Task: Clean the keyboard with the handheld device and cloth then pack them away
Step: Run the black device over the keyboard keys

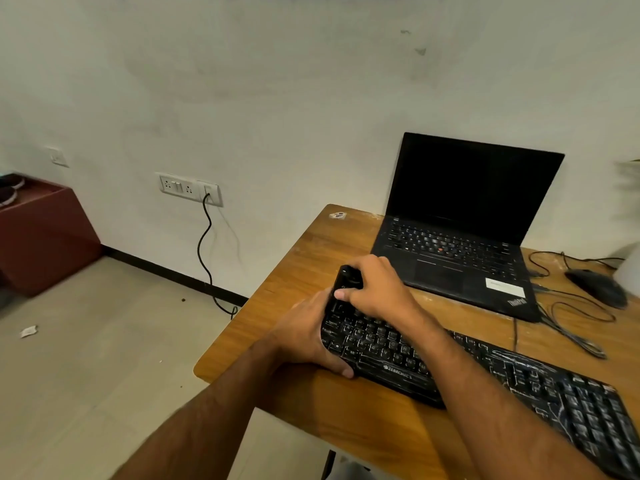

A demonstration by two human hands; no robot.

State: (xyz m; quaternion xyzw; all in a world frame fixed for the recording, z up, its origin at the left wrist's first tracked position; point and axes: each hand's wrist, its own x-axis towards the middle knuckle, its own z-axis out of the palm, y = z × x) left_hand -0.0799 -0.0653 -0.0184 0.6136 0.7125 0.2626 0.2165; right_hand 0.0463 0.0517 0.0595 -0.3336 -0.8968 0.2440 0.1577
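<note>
A black keyboard [519, 382] lies slantwise on the wooden table [304, 258], its keys streaked with pale marks. My left hand [308, 337] grips the keyboard's left end, thumb under the front edge. My right hand [377, 289] curls round a black handheld device [343, 285] held upright over the keyboard's top-left corner. No cloth shows in this view.
An open black laptop [460, 230] stands behind the keyboard. A black mouse [597, 287] and loose cables [575, 327] lie at the right. A wall socket [188, 188] with a hanging cable and a dark red box [45, 237] are to the left, over the floor.
</note>
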